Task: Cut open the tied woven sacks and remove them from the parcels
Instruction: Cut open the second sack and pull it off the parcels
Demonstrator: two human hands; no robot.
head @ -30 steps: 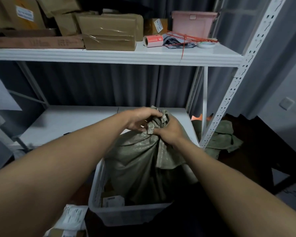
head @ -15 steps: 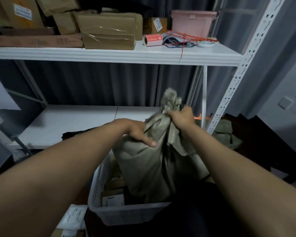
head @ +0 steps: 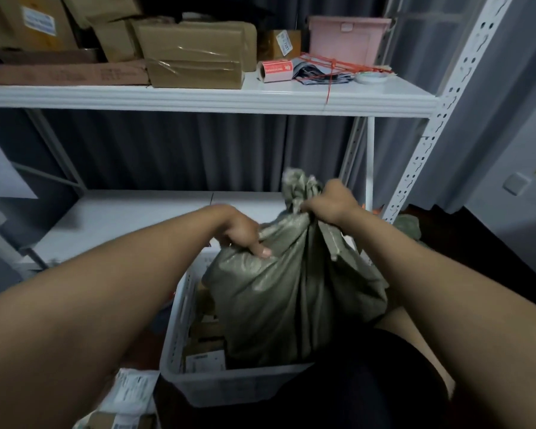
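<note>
Sack (head: 291, 292), grey-green and woven, tied at the neck, upright in the white crate (head: 198, 388) at bottom centre, its knotted top bunched up above the rim. Far left on the top shelf (head: 198, 99): stacked brown cardboard boxes (head: 192, 54), one bound with clear tape. Below them, the bare white lower shelf (head: 130, 218) in front of a dark curtain. At bottom left, beside the crate, labelled parcels (head: 130, 394) on the floor. Left hand (head: 242, 235) on the sack's upper left shoulder, fingers curled down into the cloth, thumb pressed flat on it (a fold gathered under the palm). Inside the crate, next to the sack, flat cardboard packets (head: 205, 335), one with a white label. Right hand (head: 331, 201) clenched round the sack's neck just under the knot, fabric pinched tight and pulled upward. Above, on the top shelf: a red-and-white label roll (head: 276, 71), grey mailer bags tied with red string (head: 331, 68), a tape roll (head: 370, 77) and a pink plastic bin (head: 347, 37). Right of the hands, the perforated white shelf post (head: 446, 103), and behind it on the dark floor more crumpled green sacking (head: 407, 226), partly hidden.
</note>
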